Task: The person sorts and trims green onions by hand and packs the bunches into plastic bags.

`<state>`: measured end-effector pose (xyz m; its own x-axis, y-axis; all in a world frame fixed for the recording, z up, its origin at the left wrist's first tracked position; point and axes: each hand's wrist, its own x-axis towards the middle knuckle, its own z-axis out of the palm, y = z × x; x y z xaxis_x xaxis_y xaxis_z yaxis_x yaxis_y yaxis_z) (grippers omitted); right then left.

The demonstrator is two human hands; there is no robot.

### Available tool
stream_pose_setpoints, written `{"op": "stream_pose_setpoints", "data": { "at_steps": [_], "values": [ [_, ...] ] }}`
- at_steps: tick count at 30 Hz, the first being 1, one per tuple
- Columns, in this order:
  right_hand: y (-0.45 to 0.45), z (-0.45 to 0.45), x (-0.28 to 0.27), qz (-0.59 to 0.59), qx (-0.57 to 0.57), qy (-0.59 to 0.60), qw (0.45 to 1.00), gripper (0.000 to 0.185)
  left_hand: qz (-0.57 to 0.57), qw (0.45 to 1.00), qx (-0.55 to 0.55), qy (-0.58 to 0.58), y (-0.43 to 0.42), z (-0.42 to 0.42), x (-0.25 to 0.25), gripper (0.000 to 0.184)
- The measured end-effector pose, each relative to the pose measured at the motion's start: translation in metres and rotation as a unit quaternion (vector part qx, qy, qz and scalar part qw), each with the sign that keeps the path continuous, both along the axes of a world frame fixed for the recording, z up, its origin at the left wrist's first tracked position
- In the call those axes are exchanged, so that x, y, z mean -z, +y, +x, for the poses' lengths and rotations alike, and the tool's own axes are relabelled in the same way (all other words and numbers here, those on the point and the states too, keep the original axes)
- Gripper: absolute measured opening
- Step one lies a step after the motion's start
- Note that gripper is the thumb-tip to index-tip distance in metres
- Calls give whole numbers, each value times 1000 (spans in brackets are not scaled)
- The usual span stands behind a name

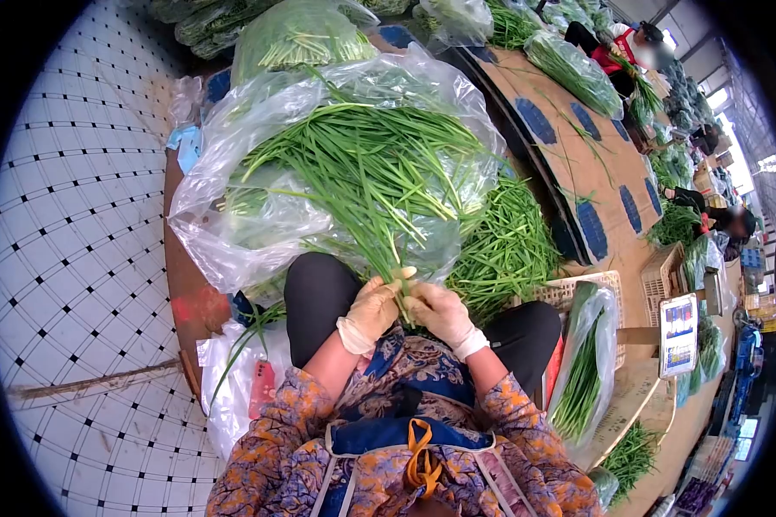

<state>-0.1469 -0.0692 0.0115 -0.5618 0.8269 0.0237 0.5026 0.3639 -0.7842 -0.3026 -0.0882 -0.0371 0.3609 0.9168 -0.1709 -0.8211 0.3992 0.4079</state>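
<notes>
My left hand (371, 314), in a pale thin glove, is closed round the lower ends of a bunch of Chinese chives (366, 228) in front of my lap. Pressed in from the other side, my right hand (440, 314), gloved the same way, pinches the stalks just below. The bunch fans away from me over a clear plastic bag (224, 246), which lies spread out with more green chives (379, 146) on top. Beside my right knee is a loose heap of chives (509, 241).
A full bag of greens (297, 39) stands behind the spread bag. To my right are a plastic basket (616, 284), a bagged bundle (582, 366) and a scale display (679, 334). A white bag (233, 388) lies at my left. Co-workers (625, 56) sit farther right.
</notes>
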Motion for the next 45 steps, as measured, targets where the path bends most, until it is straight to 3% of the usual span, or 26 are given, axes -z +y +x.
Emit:
{"op": "stream_pose_setpoints", "data": {
  "at_steps": [3, 4, 6, 7, 9, 10, 11, 12, 13, 15, 20, 23, 26, 30, 32, 36, 38, 40, 42, 43, 44, 45],
  "values": [
    [6, 10, -3, -91, 178, 248, 948, 6, 4, 992, -129, 7, 2, -2, -17, 23],
    [13, 10, -18, -132, 287, 307, 898, 10, 2, 992, -128, 8, 4, -6, -20, 23],
    [44, 39, 2, -137, 356, 425, 821, 13, 62, 970, -216, 92, 10, -17, -22, 22],
    [52, 34, -4, -138, 358, 424, 821, 13, 57, 959, -237, 145, 13, -19, -25, 20],
    [63, 22, -15, -217, 329, 255, 883, 14, 3, 961, -228, 154, 20, -23, -18, 18],
    [63, 12, -6, -186, 267, 186, 927, 24, -52, 960, -220, 163, 24, -24, -17, 17],
    [65, 1, 1, -37, 226, 81, 970, 28, -71, 960, -222, 153, 29, -18, -17, 16],
    [69, -12, 2, 113, 177, -27, 977, 33, -73, 960, -222, 154, 32, -16, -14, 16],
    [76, -24, 7, 111, 176, -27, 978, 33, -91, 965, -206, 133, 35, -14, -6, 16],
    [92, -41, 14, 61, 212, -160, 962, 39, -104, 971, -184, 112, 39, -11, 3, 18],
    [104, -43, 25, 40, 177, -117, 976, 32, -122, 961, -201, 149, 42, -9, 5, 22],
    [86, -40, 14, -143, 188, 60, 970, 21, -130, 964, -194, 131, 44, -9, -4, 23],
    [58, -35, 30, -215, 129, 58, 966, 19, -138, 950, -187, 208, 44, -4, -7, 21],
    [38, -32, 23, -92, 188, 121, 970, 14, -107, 948, -183, 236, 38, -6, -6, 20],
    [35, -21, 5, -189, 214, 259, 923, 8, -118, 944, -205, 230, 35, -7, -10, 19],
    [41, 44, -32, -87, 291, 333, 893, 2, -77, 944, -261, 185, 32, -13, -6, 18],
    [49, 85, -31, -79, 370, 439, 815, 7, -45, 949, -271, 151, 30, -18, -29, 22],
    [59, 117, -15, -115, 371, 428, 816, 13, -6, 945, -263, 196, 26, -24, -46, 23],
    [59, 113, 6, -213, 420, 252, 845, 20, 5, 947, -260, 190, 26, -23, -48, 22],
    [57, 110, 20, -235, 358, 62, 902, 28, -16, 949, -248, 194, 27, -22, -39, 21],
    [58, 113, 69, -137, 305, -95, 938, 36, -36, 950, -237, 198, 30, -22, -32, 20],
    [52, 74, 28, -268, 265, 5, 926, 36, -94, 947, -236, 200, 31, -18, -27, 17]
  ]
}}
